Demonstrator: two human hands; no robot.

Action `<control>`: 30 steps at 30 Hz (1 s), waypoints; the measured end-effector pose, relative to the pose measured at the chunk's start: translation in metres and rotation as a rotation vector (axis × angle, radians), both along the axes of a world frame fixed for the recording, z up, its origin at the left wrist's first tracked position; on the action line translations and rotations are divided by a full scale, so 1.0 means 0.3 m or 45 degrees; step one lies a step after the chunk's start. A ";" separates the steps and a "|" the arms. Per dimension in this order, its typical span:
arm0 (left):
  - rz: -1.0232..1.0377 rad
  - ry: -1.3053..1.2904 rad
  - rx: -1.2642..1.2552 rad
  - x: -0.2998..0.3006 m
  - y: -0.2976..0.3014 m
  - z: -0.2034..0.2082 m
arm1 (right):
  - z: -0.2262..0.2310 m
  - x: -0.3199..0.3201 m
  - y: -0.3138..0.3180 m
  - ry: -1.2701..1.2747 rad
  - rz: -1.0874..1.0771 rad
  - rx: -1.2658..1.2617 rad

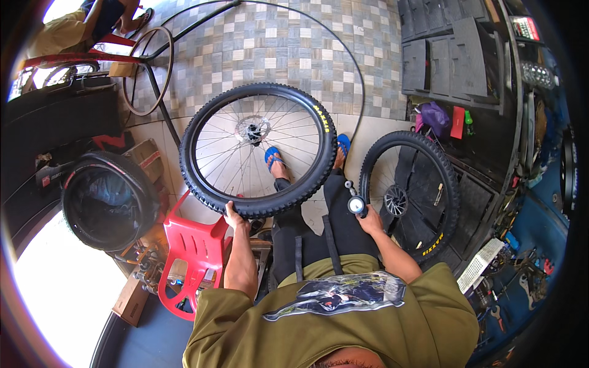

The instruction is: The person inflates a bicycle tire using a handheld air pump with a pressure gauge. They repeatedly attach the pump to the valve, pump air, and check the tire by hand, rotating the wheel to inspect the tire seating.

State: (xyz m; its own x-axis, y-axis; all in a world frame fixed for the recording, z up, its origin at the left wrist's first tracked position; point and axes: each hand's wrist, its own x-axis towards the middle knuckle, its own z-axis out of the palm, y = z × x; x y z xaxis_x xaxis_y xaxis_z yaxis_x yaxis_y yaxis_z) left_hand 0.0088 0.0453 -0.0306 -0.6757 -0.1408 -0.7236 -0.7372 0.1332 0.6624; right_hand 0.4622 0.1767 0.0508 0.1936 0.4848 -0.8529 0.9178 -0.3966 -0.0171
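A bicycle wheel [253,132] with a black knobby tyre, thin spokes and a disc rotor is tilted in front of my legs. My left hand [234,216] grips its tyre at the near edge, thumb on top and the other fingers partly hidden. My right hand [370,221] is closed around a tyre inflator with a round dial gauge [356,205], held beside my right thigh and apart from that wheel. Just right of this hand, a second knobby-tyred wheel [396,201] stands leaning by the dark cabinet.
A black hose [362,80] curves across the tiled floor. Left of me are a red plastic chair [194,242] and stacked tyres [66,199]. Dark drawers [438,67] and a blue tool board [531,245] line the right. Another person [64,34] sits at far left.
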 end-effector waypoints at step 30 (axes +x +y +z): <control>0.038 0.005 -0.010 0.037 0.044 0.047 | -0.008 0.013 -0.019 0.017 -0.011 0.005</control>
